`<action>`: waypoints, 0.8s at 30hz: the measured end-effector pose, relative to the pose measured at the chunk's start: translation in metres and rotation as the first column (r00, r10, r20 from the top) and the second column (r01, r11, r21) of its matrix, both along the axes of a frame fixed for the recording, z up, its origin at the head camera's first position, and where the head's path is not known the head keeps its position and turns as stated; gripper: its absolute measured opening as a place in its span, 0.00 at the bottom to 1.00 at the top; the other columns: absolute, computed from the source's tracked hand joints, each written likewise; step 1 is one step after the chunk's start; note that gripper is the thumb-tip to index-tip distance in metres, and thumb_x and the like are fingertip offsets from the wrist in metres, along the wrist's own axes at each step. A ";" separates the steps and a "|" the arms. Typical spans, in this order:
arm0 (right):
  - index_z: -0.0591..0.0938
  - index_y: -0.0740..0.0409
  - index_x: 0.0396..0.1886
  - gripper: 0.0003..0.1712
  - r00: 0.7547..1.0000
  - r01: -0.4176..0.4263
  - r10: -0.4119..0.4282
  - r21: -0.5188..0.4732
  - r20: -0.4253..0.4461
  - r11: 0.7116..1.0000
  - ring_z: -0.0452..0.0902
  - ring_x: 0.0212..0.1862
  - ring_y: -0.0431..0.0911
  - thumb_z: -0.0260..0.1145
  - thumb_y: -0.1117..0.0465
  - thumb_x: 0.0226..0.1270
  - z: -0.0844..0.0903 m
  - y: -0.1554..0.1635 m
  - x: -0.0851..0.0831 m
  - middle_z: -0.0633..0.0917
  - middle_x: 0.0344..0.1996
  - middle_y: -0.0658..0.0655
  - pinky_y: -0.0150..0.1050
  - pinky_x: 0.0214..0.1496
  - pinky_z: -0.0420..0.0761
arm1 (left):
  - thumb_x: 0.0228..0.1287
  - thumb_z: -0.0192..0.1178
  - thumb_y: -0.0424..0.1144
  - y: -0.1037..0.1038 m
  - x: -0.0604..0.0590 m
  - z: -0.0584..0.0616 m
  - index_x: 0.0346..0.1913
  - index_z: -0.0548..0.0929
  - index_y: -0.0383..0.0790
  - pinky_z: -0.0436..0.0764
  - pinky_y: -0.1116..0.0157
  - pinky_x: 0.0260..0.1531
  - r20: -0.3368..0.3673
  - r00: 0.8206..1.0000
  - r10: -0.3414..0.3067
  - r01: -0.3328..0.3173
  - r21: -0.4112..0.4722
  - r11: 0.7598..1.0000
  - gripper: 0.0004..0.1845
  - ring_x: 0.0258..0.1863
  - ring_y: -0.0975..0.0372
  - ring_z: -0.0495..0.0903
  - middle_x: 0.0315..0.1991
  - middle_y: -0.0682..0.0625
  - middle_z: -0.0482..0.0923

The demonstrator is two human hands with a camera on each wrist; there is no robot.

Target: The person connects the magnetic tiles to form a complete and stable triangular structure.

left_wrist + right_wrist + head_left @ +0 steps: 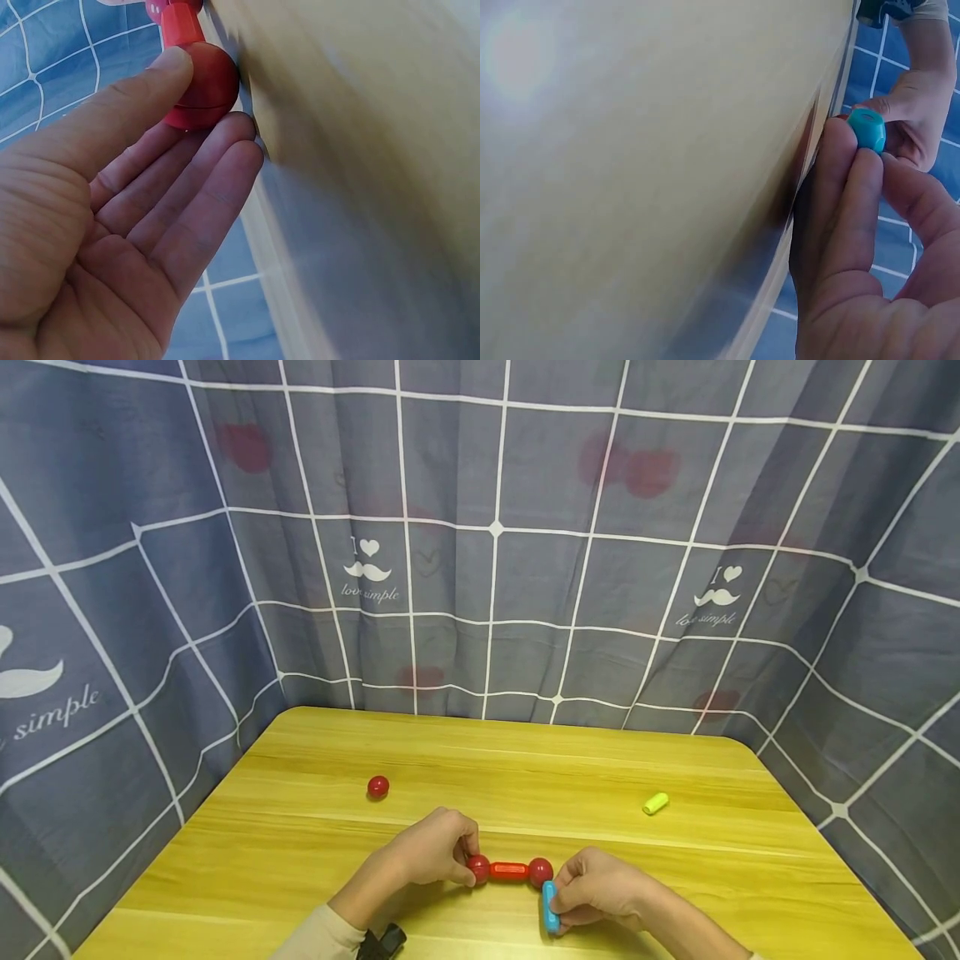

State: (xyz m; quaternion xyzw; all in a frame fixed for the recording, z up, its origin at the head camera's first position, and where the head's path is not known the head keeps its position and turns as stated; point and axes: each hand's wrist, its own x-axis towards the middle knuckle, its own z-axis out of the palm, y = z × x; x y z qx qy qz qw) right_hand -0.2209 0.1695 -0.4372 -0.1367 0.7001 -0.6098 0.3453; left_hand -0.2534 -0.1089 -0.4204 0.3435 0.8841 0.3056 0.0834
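Red rod (509, 870) pinched by left hand (435, 850), blue rod (551, 907), half-hidden, in right hand (600, 889).

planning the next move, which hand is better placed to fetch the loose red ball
Left, probably: the loose red ball lies on the left hand side, nearer it; the right hand pinches the blue rod.

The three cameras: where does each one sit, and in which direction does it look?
Head: sits above, looks forward and down at the wooden table; shows both forearms, left hand and right hand.
Left wrist: looks along the palm to the left hand's fingers pinching a red ball.
Right wrist: looks along the right hand's fingers pinching the blue stick.
Shared: the head view also shows that red ball and blue stick.
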 end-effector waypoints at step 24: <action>0.80 0.70 0.24 0.10 0.999 0.037 -0.035 -0.060 0.041 0.998 0.82 0.32 0.51 0.68 0.64 0.52 -0.006 -0.007 0.006 0.84 0.27 0.63 0.41 0.39 0.79 | 0.40 0.73 0.36 0.001 0.000 0.000 0.26 0.78 0.45 0.75 0.76 0.23 -0.002 1.000 -0.013 0.013 0.000 1.000 0.12 0.21 0.73 0.75 0.23 0.61 0.77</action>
